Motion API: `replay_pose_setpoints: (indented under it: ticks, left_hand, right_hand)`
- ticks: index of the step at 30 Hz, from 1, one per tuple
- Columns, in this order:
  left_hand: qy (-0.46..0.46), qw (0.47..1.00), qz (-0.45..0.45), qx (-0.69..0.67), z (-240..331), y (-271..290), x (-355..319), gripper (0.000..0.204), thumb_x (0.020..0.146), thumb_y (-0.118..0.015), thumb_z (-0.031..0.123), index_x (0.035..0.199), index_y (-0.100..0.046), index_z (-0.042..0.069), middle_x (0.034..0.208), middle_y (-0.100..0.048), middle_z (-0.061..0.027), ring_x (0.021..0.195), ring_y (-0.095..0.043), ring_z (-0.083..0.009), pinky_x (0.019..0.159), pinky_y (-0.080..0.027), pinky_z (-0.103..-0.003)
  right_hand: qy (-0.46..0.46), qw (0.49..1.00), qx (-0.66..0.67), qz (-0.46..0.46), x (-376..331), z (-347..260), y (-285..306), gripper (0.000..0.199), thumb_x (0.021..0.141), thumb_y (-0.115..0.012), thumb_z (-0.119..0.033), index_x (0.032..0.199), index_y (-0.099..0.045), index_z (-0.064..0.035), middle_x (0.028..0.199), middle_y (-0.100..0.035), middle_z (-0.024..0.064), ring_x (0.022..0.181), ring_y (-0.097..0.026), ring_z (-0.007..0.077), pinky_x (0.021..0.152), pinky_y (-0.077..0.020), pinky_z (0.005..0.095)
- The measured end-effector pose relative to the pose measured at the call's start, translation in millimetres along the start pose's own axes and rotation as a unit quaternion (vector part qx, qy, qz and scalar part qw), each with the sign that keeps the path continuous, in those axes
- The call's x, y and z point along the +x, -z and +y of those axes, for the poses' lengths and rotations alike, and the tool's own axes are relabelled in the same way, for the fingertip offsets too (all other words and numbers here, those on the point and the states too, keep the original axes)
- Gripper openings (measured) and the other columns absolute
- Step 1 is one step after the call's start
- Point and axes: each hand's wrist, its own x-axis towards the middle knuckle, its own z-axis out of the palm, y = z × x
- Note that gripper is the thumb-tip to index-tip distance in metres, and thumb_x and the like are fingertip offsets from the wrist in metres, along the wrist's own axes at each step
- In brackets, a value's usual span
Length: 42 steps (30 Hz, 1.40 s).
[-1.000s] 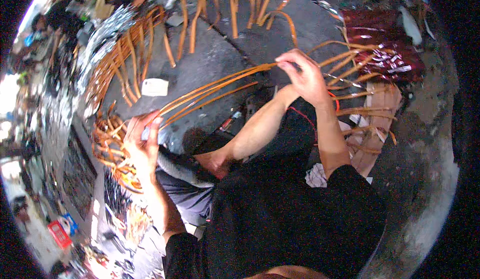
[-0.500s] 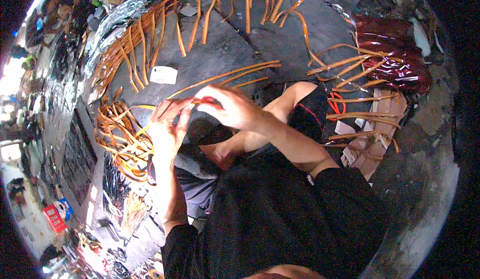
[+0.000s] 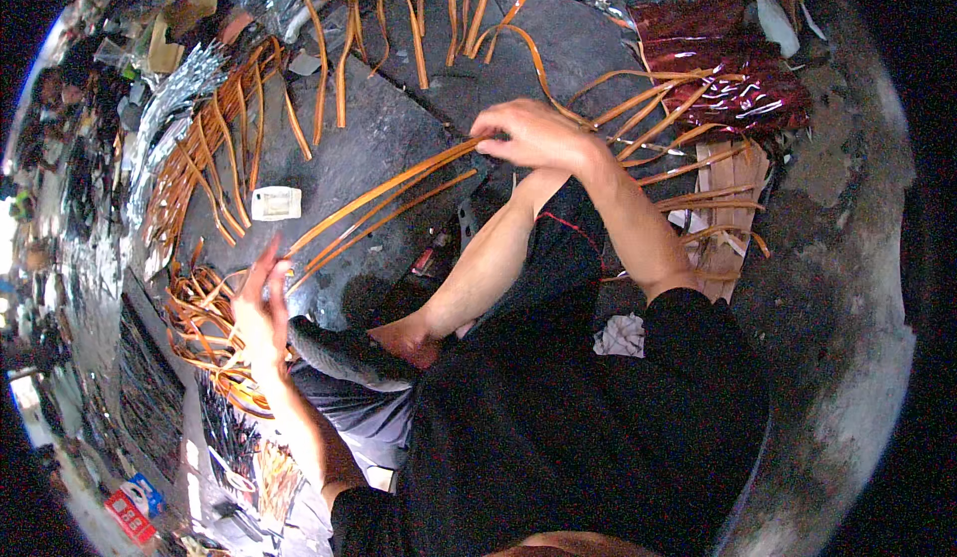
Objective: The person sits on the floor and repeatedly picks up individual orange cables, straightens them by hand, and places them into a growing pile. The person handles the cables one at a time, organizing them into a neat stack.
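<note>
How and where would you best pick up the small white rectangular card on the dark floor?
Probably the near edge of the white card, pinched from the side where the bare left hand is: it lies flat and looks thin, so an edge seems the easiest part to get under.

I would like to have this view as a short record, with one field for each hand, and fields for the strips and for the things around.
Right hand: fingertips pinch the held strips, long and brown
Left hand: by the other end of the held strips; whether it grips them is unclear
Near left hand: tangle of brown strips
Upper area: loose strips, white card
Right side: glossy dark red sheet, cardboard
</note>
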Motion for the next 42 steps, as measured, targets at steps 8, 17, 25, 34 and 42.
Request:
replay_pose_setpoints:
  ticks: [8,17,25,34,42]
  left_hand:
    - [0.054,0.994,-0.067,-0.069,-17,-47,7,0.044,0.090,-0.067,0.021,0.130,-0.056,0.006,0.119,-0.063,-0.0185,0.113,-0.060,-0.0318,0.091,-0.051,-0.040]
    - [0.249,0.952,0.082,-0.158,-46,-4,-79,0.034,0.095,-0.063,0.019,0.125,-0.061,0.004,0.114,-0.066,-0.0083,0.105,-0.061,-0.0162,0.094,-0.047,-0.031]
    - [0.279,0.943,0.068,-0.167,-42,-8,-75,0.033,0.097,-0.060,0.023,0.121,-0.061,0.001,0.118,-0.064,-0.0084,0.108,-0.059,-0.0175,0.098,-0.043,-0.030]
    - [0.160,0.928,0.077,-0.327,-1,-46,-30,0.027,0.098,-0.057,0.016,0.119,-0.063,0.001,0.115,-0.066,-0.0106,0.110,-0.060,-0.0172,0.099,-0.045,-0.032]
    - [0.070,0.815,-0.037,-0.574,117,-110,53,0.036,0.095,-0.062,0.016,0.127,-0.057,0.001,0.112,-0.066,-0.0105,0.100,-0.063,-0.0157,0.091,-0.051,-0.030]
  right_hand:
    - [-0.130,0.950,-0.187,0.215,96,189,-25,0.034,0.086,-0.061,-0.031,0.116,-0.063,-0.0136,0.116,-0.065,0.0143,0.102,-0.063,0.0363,0.088,-0.0508,0.0486]
    - [-0.148,0.929,-0.337,0.040,173,238,-52,0.051,0.088,-0.048,-0.011,0.139,-0.044,-0.0105,0.140,-0.049,0.0106,0.134,-0.039,0.0306,0.113,-0.0241,0.0577]
    - [-0.038,0.945,-0.234,0.223,152,249,-40,0.015,0.087,-0.061,-0.015,0.100,-0.063,-0.0084,0.094,-0.060,0.0126,0.097,-0.059,0.0324,0.090,-0.0450,0.0468]
    - [-0.066,0.988,0.096,0.097,86,142,19,0.021,0.096,-0.058,-0.017,0.113,-0.062,-0.0045,0.094,-0.068,0.0061,0.087,-0.064,0.0169,0.076,-0.0504,0.0334]
    - [0.102,0.929,0.316,0.162,30,-32,14,0.019,0.094,-0.062,-0.013,0.110,-0.063,-0.0022,0.098,-0.067,0.0028,0.085,-0.061,0.0098,0.076,-0.0510,0.0271]
